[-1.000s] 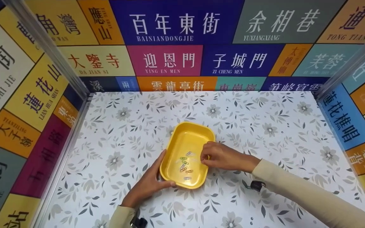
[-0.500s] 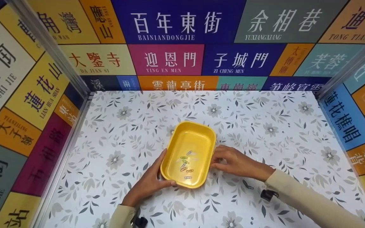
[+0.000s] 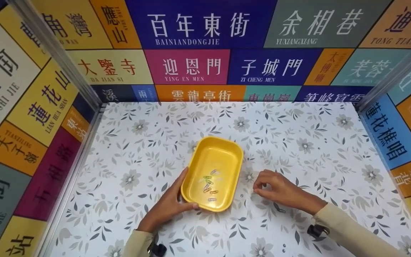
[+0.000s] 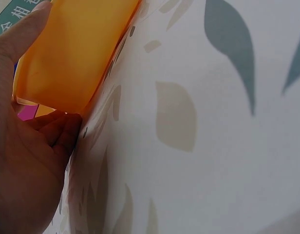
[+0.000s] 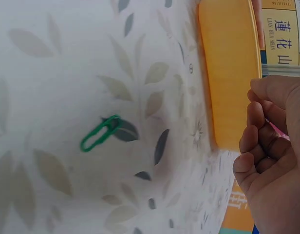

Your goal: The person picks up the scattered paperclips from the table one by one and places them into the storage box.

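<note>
Fingers of my left hand (image 3: 168,207) curl round the near-left corner of the shallow yellow plastic tray (image 3: 223,150), which sits mid-way on the floral-patterned surface (image 3: 298,125) with a few small coloured paper clips (image 3: 208,184) lying in it. My right hand (image 3: 280,191), which was over the tray's right rim a second ago, has drawn back to the right of it with fingers loosely curled, so I judge one drop is done. Only the right wrist view shows a green paper clip (image 5: 100,132) lying loose on the surface just right of the tray and something pink (image 5: 275,130) by my curled fingers; whether they pinch it I cannot tell.
</note>
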Action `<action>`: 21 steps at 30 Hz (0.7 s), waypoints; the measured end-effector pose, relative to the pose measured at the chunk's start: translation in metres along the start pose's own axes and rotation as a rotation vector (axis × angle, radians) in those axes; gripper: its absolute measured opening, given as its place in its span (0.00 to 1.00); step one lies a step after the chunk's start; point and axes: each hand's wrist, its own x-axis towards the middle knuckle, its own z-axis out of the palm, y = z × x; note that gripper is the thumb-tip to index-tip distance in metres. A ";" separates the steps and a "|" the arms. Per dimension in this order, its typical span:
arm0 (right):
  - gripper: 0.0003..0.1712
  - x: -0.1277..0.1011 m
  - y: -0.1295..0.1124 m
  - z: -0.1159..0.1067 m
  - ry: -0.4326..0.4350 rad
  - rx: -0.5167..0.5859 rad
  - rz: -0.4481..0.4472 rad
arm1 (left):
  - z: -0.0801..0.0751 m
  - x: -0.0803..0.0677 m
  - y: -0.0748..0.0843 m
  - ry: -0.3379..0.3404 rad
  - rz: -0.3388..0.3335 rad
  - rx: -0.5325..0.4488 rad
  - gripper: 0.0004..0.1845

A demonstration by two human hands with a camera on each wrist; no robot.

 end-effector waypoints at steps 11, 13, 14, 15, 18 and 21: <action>0.11 -0.025 0.009 0.003 0.045 0.007 0.100 | 0.000 0.000 0.000 0.002 -0.012 0.001 0.71; 0.10 -0.028 0.010 0.004 0.056 0.018 0.104 | 0.000 0.000 0.000 0.003 -0.009 0.004 0.71; 0.10 -0.030 0.010 0.005 0.062 0.025 0.103 | 0.000 0.000 0.000 0.002 -0.011 0.008 0.71; 0.10 -0.032 0.010 0.005 0.068 0.029 0.102 | 0.000 0.000 0.000 0.002 -0.012 0.012 0.71; 0.11 -0.037 0.011 0.008 0.086 0.031 0.090 | 0.000 0.001 0.000 0.002 -0.014 0.017 0.71; 0.10 -0.042 0.012 0.010 0.100 0.021 0.077 | 0.000 0.001 0.000 0.001 -0.016 0.010 0.71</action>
